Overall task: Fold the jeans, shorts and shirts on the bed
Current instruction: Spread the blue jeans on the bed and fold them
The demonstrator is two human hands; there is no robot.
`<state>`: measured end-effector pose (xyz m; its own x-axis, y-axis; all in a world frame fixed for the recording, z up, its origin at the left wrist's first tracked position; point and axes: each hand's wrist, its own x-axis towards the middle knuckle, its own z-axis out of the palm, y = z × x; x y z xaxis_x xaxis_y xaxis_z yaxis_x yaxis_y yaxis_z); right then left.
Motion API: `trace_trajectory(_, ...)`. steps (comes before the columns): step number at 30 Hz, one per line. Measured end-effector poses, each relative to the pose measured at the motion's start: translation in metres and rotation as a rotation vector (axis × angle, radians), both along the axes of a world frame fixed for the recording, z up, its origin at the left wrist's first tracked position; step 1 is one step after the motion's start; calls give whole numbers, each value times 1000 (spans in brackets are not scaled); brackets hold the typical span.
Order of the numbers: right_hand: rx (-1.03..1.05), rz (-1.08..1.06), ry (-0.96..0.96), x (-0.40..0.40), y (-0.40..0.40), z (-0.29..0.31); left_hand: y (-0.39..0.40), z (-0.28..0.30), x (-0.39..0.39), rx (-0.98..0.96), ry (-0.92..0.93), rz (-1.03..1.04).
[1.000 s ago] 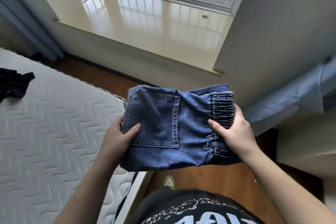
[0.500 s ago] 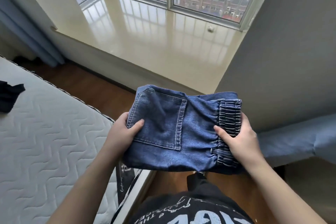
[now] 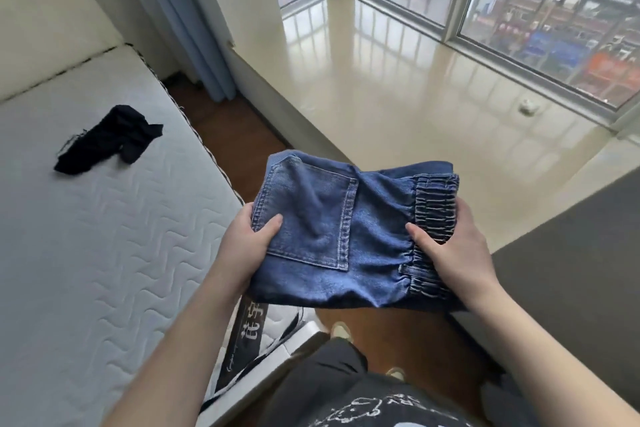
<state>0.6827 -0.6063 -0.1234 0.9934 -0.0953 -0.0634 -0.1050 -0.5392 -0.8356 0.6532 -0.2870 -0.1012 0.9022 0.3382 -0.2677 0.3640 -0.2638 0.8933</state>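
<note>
A folded pair of blue denim jeans [image 3: 346, 236] hangs in the air beside the bed, back pocket up and elastic waistband to the right. My left hand [image 3: 246, 246] grips its left edge, thumb on top of the pocket. My right hand [image 3: 453, 250] grips the waistband side, thumb on top, fingers underneath. The white quilted mattress [image 3: 86, 236] fills the left of the view. A crumpled dark garment [image 3: 107, 140] lies on it near the far end.
A glossy cream window ledge [image 3: 398, 90] runs ahead under barred windows. A blue curtain [image 3: 194, 28] hangs at the bed's far corner. Wooden floor [image 3: 228, 139] shows between bed and ledge. A dark grey surface [image 3: 571, 270] lies to the right.
The view has swung left, bringing more of the mattress and the dark garment into sight. Both hands keep the same grip on the folded jeans, now held nearer the bed's edge.
</note>
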Motion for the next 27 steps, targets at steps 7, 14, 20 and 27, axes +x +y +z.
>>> trace_trajectory(7, 13, 188, 42, 84, 54, -11, 50, -20, 29, -53, 14, 183)
trace_trajectory(14, -22, 307, 94, 164, 127, -20, 108, -41, 71, -77, 13, 316)
trace_trajectory(20, -21, 369, 97, 220, 177, -17, 150, -38, 107, -37, -27, 375)
trace_trajectory(27, -2, 500, 94, 288, 217, -25, 173, -50, 142, -48, -12, 493)
